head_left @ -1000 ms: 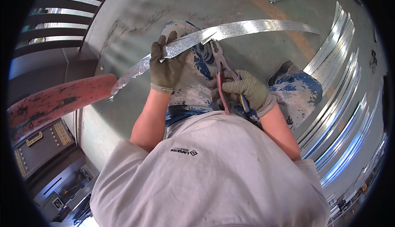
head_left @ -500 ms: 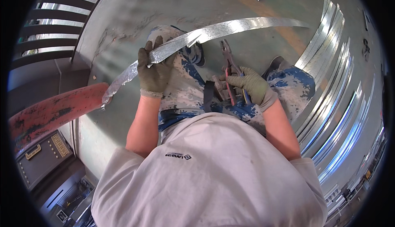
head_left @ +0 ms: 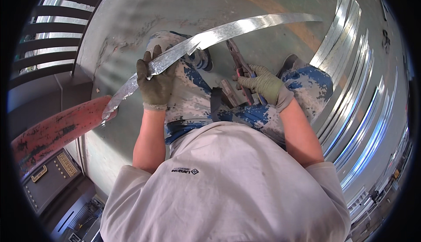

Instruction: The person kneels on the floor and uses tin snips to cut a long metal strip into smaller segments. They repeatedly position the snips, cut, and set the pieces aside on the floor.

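Observation:
A long, shiny metal strip [head_left: 215, 35] runs from the lower left to the upper right in front of me. In an olive work glove, my left hand [head_left: 157, 82] is closed around the strip nearer its left end. A small cut tab juts from the strip's lower edge to the right of that hand. My right hand [head_left: 263, 84], gloved too, grips a pair of pliers [head_left: 237, 58] with red and blue handles. The pliers' jaws point up, just below the strip and apart from it.
A red, scuffed metal piece [head_left: 66, 118] reaches in from the left, by the strip's left end. Several metal strips [head_left: 346, 36] lie on the floor at right. A dark slatted frame [head_left: 61, 27] stands at upper left. Wooden-looking handles [head_left: 229, 92] show between my legs.
My left hand and the strip have shifted slightly left. The pliers in my right hand have also moved a little left and tilted further that way.

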Demonstrator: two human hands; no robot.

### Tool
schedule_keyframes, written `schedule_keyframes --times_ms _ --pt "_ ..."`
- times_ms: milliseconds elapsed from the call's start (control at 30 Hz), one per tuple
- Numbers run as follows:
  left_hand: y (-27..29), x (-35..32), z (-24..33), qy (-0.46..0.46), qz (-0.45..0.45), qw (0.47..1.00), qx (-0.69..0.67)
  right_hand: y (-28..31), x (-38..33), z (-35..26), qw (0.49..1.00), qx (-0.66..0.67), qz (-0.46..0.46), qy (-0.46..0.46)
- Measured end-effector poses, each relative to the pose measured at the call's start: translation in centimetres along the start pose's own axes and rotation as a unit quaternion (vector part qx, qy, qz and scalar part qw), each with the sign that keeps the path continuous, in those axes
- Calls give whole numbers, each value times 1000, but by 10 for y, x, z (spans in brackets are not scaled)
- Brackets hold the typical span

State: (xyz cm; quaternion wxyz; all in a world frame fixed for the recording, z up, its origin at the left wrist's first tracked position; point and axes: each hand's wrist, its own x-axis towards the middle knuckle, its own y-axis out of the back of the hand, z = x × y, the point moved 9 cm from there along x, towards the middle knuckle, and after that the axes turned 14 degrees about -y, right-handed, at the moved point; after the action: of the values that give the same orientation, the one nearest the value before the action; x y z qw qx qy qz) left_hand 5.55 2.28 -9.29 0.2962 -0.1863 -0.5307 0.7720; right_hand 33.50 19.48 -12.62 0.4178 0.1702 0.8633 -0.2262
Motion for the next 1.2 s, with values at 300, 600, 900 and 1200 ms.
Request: schedule_keyframes --times_ms 300,600,900,1200 --pt "13 -1 1 21 45 998 -44 11 14 3 997 -40 21 58" --pt "25 -3 6 -8 104 994 -9 5 2 1 999 52 -4 -5" --pt "15 -2 4 12 33 999 7 4 20 18 987 137 -78 19" --pt "36 -13 26 -5 50 998 33 -39 10 13 911 310 -268 -33"
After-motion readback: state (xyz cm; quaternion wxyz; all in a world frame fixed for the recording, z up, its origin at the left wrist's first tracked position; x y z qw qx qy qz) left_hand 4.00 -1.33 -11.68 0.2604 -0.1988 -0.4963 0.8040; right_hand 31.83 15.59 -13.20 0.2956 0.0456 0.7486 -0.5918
